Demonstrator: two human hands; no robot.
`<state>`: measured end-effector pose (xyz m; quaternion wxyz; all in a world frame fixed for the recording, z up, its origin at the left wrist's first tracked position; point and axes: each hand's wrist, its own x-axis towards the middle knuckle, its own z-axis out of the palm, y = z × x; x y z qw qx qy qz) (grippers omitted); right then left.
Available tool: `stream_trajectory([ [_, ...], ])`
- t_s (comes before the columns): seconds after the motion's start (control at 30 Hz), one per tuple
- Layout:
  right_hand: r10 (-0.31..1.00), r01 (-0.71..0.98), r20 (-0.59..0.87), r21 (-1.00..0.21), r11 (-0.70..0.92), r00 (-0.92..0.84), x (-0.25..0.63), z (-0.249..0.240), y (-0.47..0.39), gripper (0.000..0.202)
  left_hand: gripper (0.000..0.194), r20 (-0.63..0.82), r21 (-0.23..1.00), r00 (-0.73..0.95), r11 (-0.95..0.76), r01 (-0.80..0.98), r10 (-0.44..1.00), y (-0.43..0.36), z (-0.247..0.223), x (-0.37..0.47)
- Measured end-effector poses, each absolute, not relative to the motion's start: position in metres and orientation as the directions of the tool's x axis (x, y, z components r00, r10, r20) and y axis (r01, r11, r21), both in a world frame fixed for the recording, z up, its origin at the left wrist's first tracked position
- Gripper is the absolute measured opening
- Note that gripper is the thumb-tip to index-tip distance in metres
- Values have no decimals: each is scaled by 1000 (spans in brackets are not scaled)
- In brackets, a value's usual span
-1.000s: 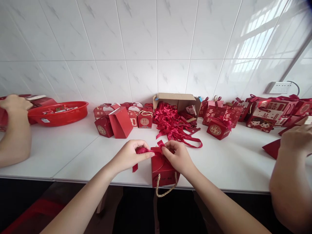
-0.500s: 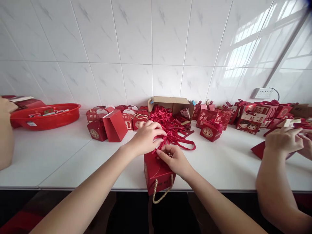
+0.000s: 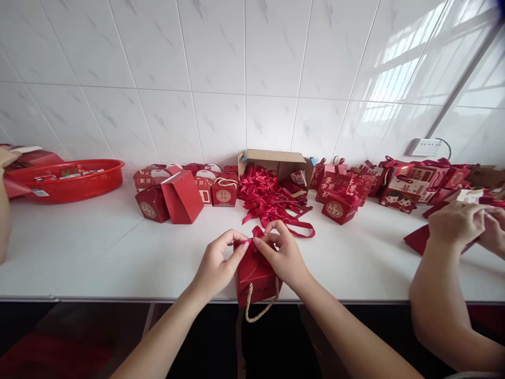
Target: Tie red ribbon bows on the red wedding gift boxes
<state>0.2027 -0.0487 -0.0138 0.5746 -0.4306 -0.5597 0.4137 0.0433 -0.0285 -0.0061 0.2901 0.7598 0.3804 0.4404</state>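
Basin (image 3: 87,190), frame left. Mid-frame: ribbons (image 3: 258,184) in and before carton (image 3: 272,155), small boxes (image 3: 183,197) left. Lower centre: gift box (image 3: 256,273) on table (image 3: 347,263).

Left of the red cardboard gift box with a beige twisted-rope handle (image 3: 256,271), the smooth white tabletop (image 3: 98,263) leaves a broad lane; another runs to its right, ending at a co-worker's bare forearm (image 3: 437,289). Over its far end, the left hand (image 3: 218,263) and right hand (image 3: 286,255), pinching narrow red satin ribbon (image 3: 257,231), block access from above. Behind it, a tangled crimson ribbon heap (image 3: 260,187) and open brown cardboard carton (image 3: 276,155) obstruct; behind it leftward, clustered red paper boxes (image 3: 183,197) do.
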Motion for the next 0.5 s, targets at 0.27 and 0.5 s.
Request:
stream_trajectory([
  [0.27, 902, 291, 431, -867, 405, 26, 203, -17, -50, 17, 7, 473, 754, 301, -557, 348, 828, -28, -11, 50],
  [0.5, 877, 526, 472, -726, 443, -88, 212, -13, -56, 19, 3, 470, 731, 324, -567, 379, 821, -27, -10, 48],
])
